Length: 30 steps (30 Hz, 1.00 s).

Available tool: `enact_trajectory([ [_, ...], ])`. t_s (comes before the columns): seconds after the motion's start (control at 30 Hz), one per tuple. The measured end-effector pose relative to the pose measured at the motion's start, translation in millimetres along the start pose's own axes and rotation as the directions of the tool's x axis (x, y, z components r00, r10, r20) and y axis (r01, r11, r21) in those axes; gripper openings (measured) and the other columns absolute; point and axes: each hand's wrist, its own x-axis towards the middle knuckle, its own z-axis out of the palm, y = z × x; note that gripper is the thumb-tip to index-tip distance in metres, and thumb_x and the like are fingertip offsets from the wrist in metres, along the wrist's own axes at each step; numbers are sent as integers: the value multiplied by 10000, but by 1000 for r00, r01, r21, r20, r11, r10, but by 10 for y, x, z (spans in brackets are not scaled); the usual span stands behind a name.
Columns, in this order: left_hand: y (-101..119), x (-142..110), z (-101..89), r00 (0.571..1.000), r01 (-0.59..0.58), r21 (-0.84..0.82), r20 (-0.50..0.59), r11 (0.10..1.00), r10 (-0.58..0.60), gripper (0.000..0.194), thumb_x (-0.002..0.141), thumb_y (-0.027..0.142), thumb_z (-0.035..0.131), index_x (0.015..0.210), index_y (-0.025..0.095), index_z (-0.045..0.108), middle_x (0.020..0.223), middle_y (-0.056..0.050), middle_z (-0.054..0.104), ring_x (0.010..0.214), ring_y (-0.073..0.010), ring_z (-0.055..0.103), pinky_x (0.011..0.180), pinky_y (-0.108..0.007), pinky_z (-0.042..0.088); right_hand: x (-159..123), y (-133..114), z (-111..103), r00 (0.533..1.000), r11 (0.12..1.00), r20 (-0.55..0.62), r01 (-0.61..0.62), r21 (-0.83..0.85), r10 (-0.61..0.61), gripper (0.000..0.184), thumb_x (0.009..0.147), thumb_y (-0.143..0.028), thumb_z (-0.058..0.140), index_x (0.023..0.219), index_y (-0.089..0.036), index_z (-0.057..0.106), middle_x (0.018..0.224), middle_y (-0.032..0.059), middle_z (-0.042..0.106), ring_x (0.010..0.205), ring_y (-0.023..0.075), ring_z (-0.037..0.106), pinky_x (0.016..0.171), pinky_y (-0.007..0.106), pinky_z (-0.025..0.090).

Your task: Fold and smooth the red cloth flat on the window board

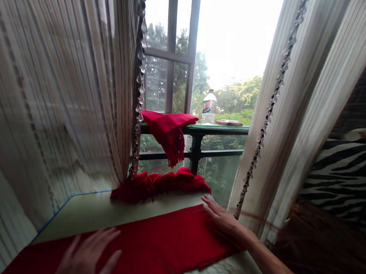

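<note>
A long red cloth [154,240], folded into a flat band, lies across the pale green table in front of me. My left hand [81,263] rests over its left part, fingers spread and a little blurred. At the cloth's right end is my right hand [222,218], fingers stretched out along the edge. Behind the band, a bunched red cloth [162,185] sits along the table's far edge. Another red scarf with fringe [169,132] hangs over the green-topped window ledge, apart from both hands.
The table [96,211] has a blue edge at the left. On the ledge [224,129] stand a plastic bottle [208,108] and a small flat item [229,123]. Striped curtains with bead trim [66,79] frame the open window. Zebra-patterned fabric [347,176] lies to the right.
</note>
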Motion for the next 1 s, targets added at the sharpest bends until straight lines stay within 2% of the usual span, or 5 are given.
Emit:
enact_trajectory([
  [0.07,633,87,139,995,-57,-89,82,994,65,199,920,335,570,1056,294,710,1103,-14,721,1044,-241,644,985,-393,424,20,-2,34,1000,1000,-12,20,19,-20,526,1034,-449,409,1509,-223,376,1635,108,277,1498,262,251,1229,514,185],
  [0.13,1192,158,268,973,-99,-172,189,980,131,149,901,216,577,943,282,704,1005,6,709,944,-199,644,888,-329,442,28,-20,73,999,999,-21,37,25,-37,536,1017,-477,463,1489,-233,397,1623,107,304,1478,296,292,1210,576,207],
  [0.27,1789,248,463,957,-102,-232,241,967,159,180,779,181,694,931,276,679,1010,8,675,972,-221,610,854,-329,410,5,-63,135,998,998,-16,60,0,-60,531,1009,-486,476,1470,-225,429,1618,103,318,1483,305,273,1212,594,176],
  [0.57,1885,302,629,927,-361,-23,105,932,361,125,805,145,675,865,254,662,883,14,685,820,-206,579,770,-349,355,-61,-131,181,999,996,-2,36,-86,-37,555,989,-468,440,1492,-234,427,1642,84,253,1519,251,186,1238,463,116],
  [1.0,1802,346,736,872,-482,-31,-116,876,476,160,865,107,609,800,254,612,739,39,626,691,-183,516,705,-352,294,-39,-99,183,999,996,-15,30,-85,-31,590,999,-531,399,1521,-258,371,1637,63,269,1514,260,206,1235,508,147],
])
